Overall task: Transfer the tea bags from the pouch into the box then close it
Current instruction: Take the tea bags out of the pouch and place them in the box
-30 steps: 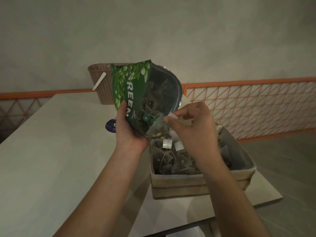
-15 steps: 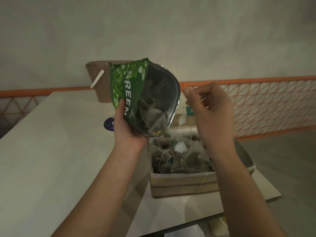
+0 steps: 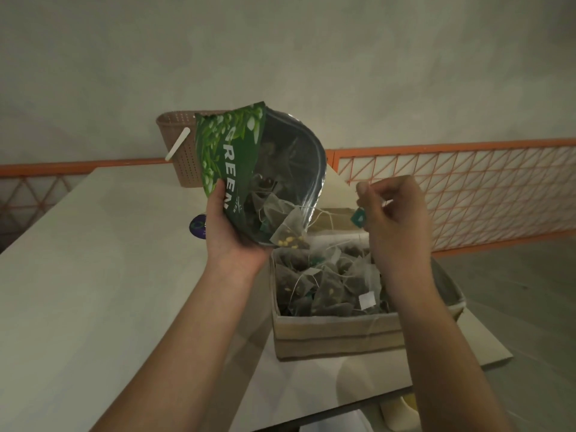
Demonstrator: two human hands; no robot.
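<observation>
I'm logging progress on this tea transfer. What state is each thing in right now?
pouch: open, tilted mouth-down over the box, gripped by the left hand
tea bag: half out of the pouch mouth
tag: hanging below the right hand, which pinches a string
box: open, holding many tea bags
basket: upright behind the pouch
</observation>
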